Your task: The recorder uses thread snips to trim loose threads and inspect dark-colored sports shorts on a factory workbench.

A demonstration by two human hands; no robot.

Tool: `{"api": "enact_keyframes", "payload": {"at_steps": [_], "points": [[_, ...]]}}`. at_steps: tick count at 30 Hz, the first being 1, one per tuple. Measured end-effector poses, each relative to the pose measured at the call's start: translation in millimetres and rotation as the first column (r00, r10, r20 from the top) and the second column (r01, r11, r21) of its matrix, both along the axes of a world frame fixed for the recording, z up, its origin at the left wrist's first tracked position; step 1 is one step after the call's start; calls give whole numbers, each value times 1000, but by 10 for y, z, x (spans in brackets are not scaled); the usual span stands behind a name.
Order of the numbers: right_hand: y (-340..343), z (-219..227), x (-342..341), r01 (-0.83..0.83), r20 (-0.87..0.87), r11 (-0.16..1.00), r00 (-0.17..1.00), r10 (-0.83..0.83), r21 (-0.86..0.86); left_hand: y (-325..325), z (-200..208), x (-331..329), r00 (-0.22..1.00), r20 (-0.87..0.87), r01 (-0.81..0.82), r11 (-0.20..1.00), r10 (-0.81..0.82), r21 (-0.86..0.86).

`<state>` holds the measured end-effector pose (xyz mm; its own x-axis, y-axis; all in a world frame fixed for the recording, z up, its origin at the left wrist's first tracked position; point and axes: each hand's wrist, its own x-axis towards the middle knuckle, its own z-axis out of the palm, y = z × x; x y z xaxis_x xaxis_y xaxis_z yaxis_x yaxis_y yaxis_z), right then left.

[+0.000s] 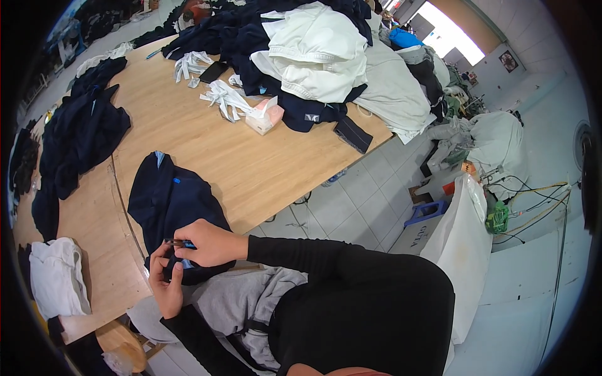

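A dark navy garment (179, 194) with light-blue bits lies at the table edge in front of me, partly hanging over my lap. My right hand (210, 241) is closed around small dark thread snips (180, 243), held over the garment's near part. Just below it, my left hand (166, 285) pinches the navy cloth, its thumb and fingers bent close to the tips of the snips. Exactly which bit of cloth or thread lies between the fingers is too small to tell.
On the wooden table (251, 163) lie a big pile of white clothes (320, 53), a tissue pack (264, 116), white strips (226, 99), a phone (214, 71) and a dark folded cloth (353, 134). More navy garments (84, 125) and a white folded one (59, 276) lie left.
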<state>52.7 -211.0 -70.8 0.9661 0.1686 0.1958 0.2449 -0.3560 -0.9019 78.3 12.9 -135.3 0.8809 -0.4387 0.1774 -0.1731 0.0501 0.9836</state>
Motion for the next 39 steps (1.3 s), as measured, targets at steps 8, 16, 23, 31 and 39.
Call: {"api": "enact_keyframes", "payload": {"at_steps": [8, 16, 23, 31, 39], "points": [[-43, -110, 22, 54, -49, 998, 997, -53, 26, 39, -22, -28, 981, -106, -154, 983, 164, 98], [-23, -258, 19, 102, -112, 995, 989, -99, 19, 5, 14, -22, 985, -86, -129, 974, 147, 187], [-6, -322, 47, 134, -41, 991, 990, -135, -32, -1, -26, -15, 982, -63, -162, 965, 178, 205], [-14, -304, 56, 133, -64, 989, 988, -137, -63, -2, -3, -6, 989, -66, -108, 951, 133, 290], [1, -300, 47, 158, -14, 987, 987, -158, -28, 13, 5, -13, 987, -77, -122, 964, 144, 237]]}}
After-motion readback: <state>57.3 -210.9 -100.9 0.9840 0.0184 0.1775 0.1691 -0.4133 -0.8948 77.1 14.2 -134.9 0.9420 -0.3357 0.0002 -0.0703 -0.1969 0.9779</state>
